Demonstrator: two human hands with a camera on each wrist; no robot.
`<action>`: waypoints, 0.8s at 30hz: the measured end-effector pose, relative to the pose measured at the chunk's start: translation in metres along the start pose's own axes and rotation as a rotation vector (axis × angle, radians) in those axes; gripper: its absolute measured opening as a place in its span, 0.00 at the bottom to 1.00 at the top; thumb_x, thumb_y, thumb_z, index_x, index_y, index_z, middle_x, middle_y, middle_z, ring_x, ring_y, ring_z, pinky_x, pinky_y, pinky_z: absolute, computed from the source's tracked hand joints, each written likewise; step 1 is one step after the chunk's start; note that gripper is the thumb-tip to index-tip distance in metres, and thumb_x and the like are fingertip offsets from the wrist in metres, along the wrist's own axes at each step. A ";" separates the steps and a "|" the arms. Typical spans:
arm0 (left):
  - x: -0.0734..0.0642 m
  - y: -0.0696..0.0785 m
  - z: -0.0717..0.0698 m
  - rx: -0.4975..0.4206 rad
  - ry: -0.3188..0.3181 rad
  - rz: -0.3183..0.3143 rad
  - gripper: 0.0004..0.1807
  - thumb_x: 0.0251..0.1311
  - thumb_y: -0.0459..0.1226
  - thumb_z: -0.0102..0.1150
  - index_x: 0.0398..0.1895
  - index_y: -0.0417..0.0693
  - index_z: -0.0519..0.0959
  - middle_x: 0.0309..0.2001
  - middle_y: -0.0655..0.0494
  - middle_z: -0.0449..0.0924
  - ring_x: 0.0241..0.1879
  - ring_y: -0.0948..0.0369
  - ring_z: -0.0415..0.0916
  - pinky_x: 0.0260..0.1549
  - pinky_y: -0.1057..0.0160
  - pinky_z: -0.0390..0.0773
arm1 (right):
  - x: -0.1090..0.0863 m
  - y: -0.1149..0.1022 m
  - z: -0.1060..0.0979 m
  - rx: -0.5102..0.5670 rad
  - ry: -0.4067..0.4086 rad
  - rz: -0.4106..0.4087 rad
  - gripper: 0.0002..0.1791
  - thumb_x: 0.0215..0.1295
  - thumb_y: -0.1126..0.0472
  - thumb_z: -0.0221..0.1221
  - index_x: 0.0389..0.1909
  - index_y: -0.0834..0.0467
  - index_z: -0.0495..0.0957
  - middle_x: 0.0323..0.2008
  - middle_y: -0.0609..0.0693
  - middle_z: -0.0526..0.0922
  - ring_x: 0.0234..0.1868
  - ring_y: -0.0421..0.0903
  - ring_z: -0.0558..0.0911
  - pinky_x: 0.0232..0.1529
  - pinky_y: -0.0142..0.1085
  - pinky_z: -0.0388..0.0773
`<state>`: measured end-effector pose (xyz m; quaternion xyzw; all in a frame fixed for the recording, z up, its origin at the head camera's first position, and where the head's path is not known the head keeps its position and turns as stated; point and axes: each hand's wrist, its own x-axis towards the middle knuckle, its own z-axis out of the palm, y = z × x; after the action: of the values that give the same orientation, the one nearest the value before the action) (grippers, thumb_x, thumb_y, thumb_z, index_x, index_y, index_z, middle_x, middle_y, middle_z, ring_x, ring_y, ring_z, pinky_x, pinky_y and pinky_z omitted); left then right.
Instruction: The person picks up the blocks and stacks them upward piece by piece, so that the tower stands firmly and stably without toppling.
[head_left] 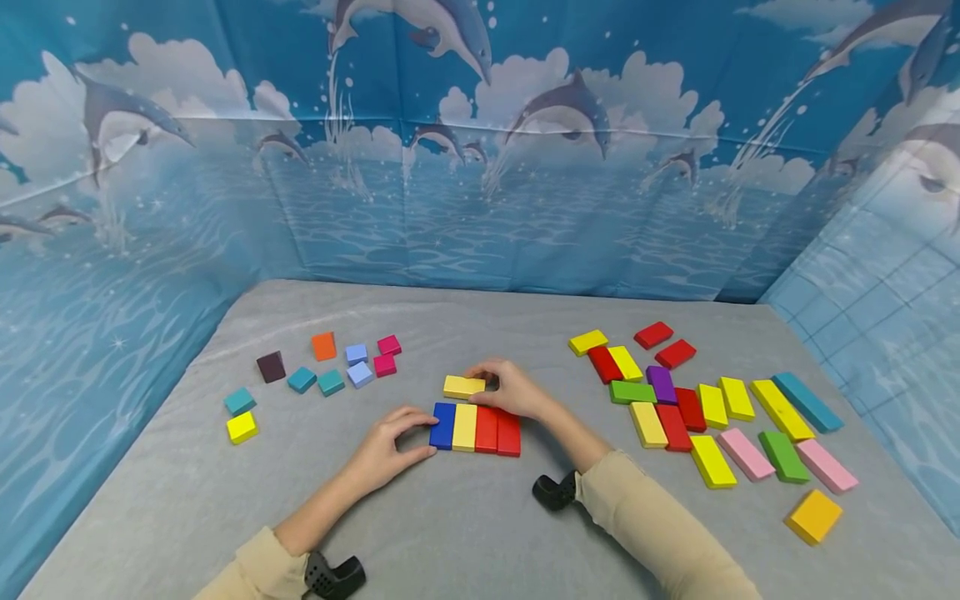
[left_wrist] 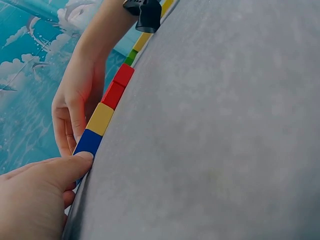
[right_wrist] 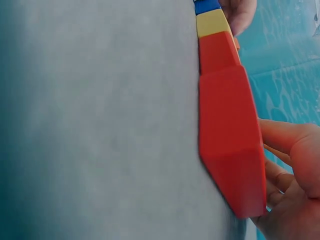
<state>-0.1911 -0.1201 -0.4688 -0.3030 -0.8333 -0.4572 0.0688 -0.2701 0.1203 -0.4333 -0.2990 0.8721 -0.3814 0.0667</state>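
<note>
In the head view, a blue block [head_left: 442,426], a pale yellow block [head_left: 464,427] and two red blocks [head_left: 486,430] lie side by side in a tight row. My left hand [head_left: 388,446] grips the blue block at the row's left end, its thumb on the near corner, as the left wrist view also shows. Behind the row, another pale yellow block [head_left: 461,387] lies crosswise. My right hand [head_left: 513,389] pinches that block's right end between thumb and fingers. In the right wrist view, the red block [right_wrist: 231,110] at the row's right end hides the pinched block.
To the left are scattered small cubes, among them an orange cube [head_left: 324,346], a dark cube [head_left: 271,367] and a yellow cube [head_left: 242,427]. Many flat blocks lie at right, including a purple block [head_left: 661,384] and a long blue block [head_left: 807,402]. A dolphin-print curtain [head_left: 480,225] encloses the grey surface.
</note>
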 end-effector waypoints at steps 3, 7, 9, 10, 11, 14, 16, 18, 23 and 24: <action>0.001 0.000 0.000 -0.006 -0.001 0.001 0.18 0.51 0.38 0.65 0.47 0.49 0.79 0.45 0.58 0.76 0.47 0.59 0.73 0.48 0.58 0.74 | 0.001 0.000 0.002 0.024 -0.003 -0.008 0.17 0.57 0.61 0.62 0.48 0.61 0.78 0.41 0.52 0.78 0.39 0.45 0.73 0.40 0.33 0.73; 0.001 0.000 0.001 -0.005 -0.001 -0.003 0.18 0.51 0.37 0.66 0.47 0.49 0.79 0.45 0.57 0.77 0.47 0.59 0.73 0.48 0.57 0.74 | 0.000 0.001 0.002 0.060 -0.019 -0.012 0.15 0.62 0.61 0.57 0.48 0.61 0.78 0.42 0.53 0.78 0.40 0.45 0.73 0.42 0.33 0.72; 0.001 0.001 0.001 -0.005 -0.001 -0.004 0.18 0.50 0.36 0.66 0.47 0.48 0.79 0.45 0.56 0.77 0.47 0.59 0.73 0.48 0.57 0.74 | 0.000 0.001 0.002 0.067 -0.024 -0.013 0.14 0.64 0.62 0.55 0.49 0.60 0.78 0.43 0.53 0.79 0.40 0.45 0.73 0.42 0.33 0.72; 0.001 0.002 0.000 -0.003 -0.003 -0.005 0.18 0.50 0.36 0.66 0.47 0.48 0.79 0.45 0.56 0.77 0.47 0.59 0.73 0.48 0.57 0.74 | -0.001 0.001 0.002 0.069 -0.025 -0.018 0.14 0.64 0.62 0.55 0.49 0.60 0.78 0.42 0.53 0.79 0.39 0.45 0.73 0.41 0.33 0.72; 0.001 0.002 0.000 -0.002 -0.004 -0.006 0.18 0.50 0.36 0.66 0.47 0.47 0.79 0.45 0.56 0.77 0.47 0.59 0.73 0.48 0.57 0.74 | -0.001 0.002 0.003 0.071 -0.028 -0.019 0.14 0.64 0.62 0.55 0.49 0.60 0.78 0.42 0.53 0.79 0.39 0.45 0.73 0.41 0.33 0.72; 0.001 0.002 0.000 -0.002 -0.007 -0.007 0.18 0.50 0.36 0.66 0.47 0.48 0.79 0.45 0.57 0.76 0.47 0.59 0.73 0.48 0.57 0.74 | -0.001 0.002 0.003 0.077 -0.034 -0.030 0.14 0.63 0.62 0.56 0.49 0.60 0.78 0.42 0.52 0.79 0.38 0.44 0.73 0.40 0.32 0.72; 0.001 0.001 0.000 -0.004 -0.006 -0.008 0.18 0.51 0.37 0.66 0.47 0.49 0.79 0.45 0.57 0.76 0.47 0.60 0.73 0.48 0.57 0.74 | -0.002 0.001 0.003 0.083 -0.040 -0.031 0.14 0.63 0.62 0.56 0.49 0.59 0.78 0.42 0.52 0.79 0.37 0.43 0.73 0.39 0.32 0.71; 0.001 0.000 0.000 -0.003 -0.003 -0.009 0.17 0.51 0.37 0.65 0.47 0.49 0.79 0.45 0.58 0.76 0.47 0.60 0.73 0.48 0.57 0.74 | -0.002 0.000 0.003 0.085 -0.044 -0.029 0.14 0.63 0.62 0.56 0.49 0.59 0.78 0.42 0.52 0.79 0.37 0.44 0.73 0.39 0.32 0.71; 0.001 -0.001 0.001 -0.006 0.003 -0.003 0.17 0.52 0.38 0.65 0.47 0.50 0.78 0.45 0.57 0.77 0.47 0.59 0.73 0.48 0.56 0.74 | -0.003 -0.002 0.003 0.098 -0.052 -0.017 0.14 0.63 0.62 0.56 0.49 0.59 0.78 0.42 0.52 0.80 0.38 0.44 0.73 0.39 0.32 0.71; 0.000 -0.001 0.001 -0.006 0.003 -0.002 0.17 0.52 0.38 0.65 0.47 0.50 0.78 0.45 0.57 0.77 0.47 0.59 0.73 0.48 0.56 0.74 | -0.004 -0.002 0.004 0.101 -0.053 -0.017 0.14 0.63 0.63 0.56 0.49 0.59 0.78 0.42 0.52 0.79 0.38 0.44 0.73 0.39 0.32 0.71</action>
<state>-0.1921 -0.1193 -0.4704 -0.3019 -0.8322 -0.4600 0.0688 -0.2647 0.1191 -0.4346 -0.3126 0.8472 -0.4174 0.1014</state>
